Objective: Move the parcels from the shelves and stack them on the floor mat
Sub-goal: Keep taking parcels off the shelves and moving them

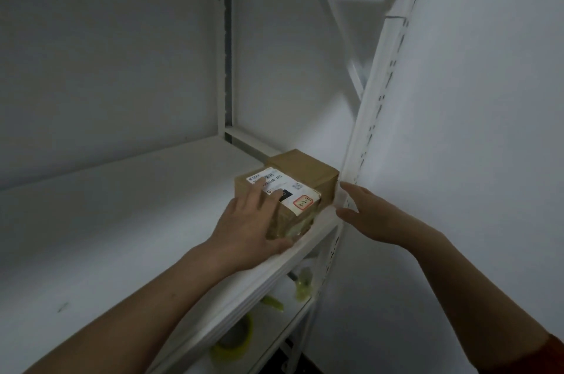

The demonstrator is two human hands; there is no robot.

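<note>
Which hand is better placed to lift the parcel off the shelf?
Left. The left hand rests on the parcel, fingers over its label; the right hand is open by the shelf post, apparently off the box.

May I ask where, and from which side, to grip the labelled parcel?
Likely from the shelf front, left hand on its left face, right hand on its right: the labelled parcel has flat sides and sits at the edge, post close beside.

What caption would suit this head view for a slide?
Left hand rests on a labelled parcel on the white shelf; open right hand reaches toward its right side.
</note>
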